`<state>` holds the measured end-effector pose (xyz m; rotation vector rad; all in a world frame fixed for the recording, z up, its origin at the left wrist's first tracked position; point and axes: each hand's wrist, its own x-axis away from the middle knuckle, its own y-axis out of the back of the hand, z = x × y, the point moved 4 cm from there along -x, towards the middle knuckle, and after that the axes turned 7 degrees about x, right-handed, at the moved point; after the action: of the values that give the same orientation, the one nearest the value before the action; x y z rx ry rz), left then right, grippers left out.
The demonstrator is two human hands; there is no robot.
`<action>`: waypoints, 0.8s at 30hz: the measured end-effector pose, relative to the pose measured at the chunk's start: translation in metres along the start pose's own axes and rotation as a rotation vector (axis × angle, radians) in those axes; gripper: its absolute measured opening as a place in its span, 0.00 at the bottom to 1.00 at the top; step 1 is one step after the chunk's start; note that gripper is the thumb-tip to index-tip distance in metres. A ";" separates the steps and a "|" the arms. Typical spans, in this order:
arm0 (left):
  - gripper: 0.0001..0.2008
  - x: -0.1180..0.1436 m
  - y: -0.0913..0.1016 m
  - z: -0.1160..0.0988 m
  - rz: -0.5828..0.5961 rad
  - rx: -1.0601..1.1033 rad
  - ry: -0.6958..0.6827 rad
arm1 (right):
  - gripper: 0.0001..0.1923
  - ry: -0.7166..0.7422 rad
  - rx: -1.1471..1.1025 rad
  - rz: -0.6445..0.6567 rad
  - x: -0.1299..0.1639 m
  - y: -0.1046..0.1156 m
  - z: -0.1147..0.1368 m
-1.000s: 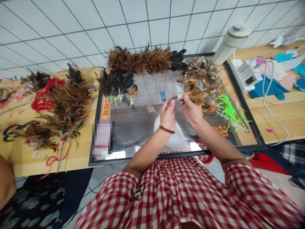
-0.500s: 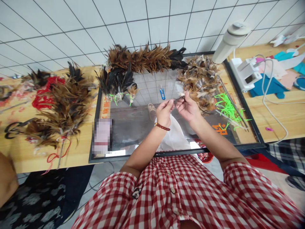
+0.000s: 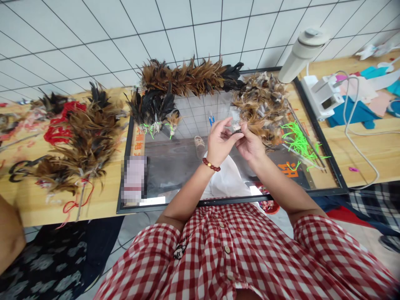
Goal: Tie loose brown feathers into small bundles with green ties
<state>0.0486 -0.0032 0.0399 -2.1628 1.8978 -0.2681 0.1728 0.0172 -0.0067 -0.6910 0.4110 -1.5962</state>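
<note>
My right hand [image 3: 251,143] is closed in a pinch over the glass-topped board, at the near side of a loose pile of brown and grey feathers [image 3: 262,102]. It seems to hold a small feather, mostly hidden by the fingers. Against it comes my left hand [image 3: 218,143], fingers curved and apart, its thumb reaching to the right fingertips. Blue thread snips [image 3: 211,120] lie just beyond the left hand, partly covered. To the left rest dark feather bunches [image 3: 156,106] tied with green, and a long brown feather strip [image 3: 187,77] runs along the back.
Bright green ties [image 3: 296,139] lie at right on the black-framed board [image 3: 325,141]. Behind them stand a white bottle [image 3: 301,54] and a power strip [image 3: 317,100] with cables. A feather duster [image 3: 90,141] and red cord [image 3: 59,129] lie left. Another person's arm [image 3: 11,233] shows at left.
My left hand has spread its fingers from a pinch and moved right, up against the right hand. It now covers part of the snips. The right hand has barely moved.
</note>
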 end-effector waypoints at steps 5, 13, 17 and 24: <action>0.11 -0.007 -0.002 0.014 0.043 0.113 0.025 | 0.23 -0.007 0.011 0.027 0.006 -0.006 -0.002; 0.10 -0.007 0.000 0.001 0.085 0.066 -0.057 | 0.21 0.016 0.092 0.019 0.006 -0.004 -0.003; 0.04 -0.013 0.000 0.002 0.086 0.009 -0.123 | 0.22 -0.014 0.028 -0.027 0.005 -0.005 0.000; 0.07 -0.043 0.000 -0.002 0.158 0.043 0.209 | 0.16 0.002 0.225 0.054 0.003 -0.007 0.019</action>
<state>0.0421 0.0389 0.0430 -2.0117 2.1392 -0.5167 0.1799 0.0173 0.0123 -0.5027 0.2443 -1.5628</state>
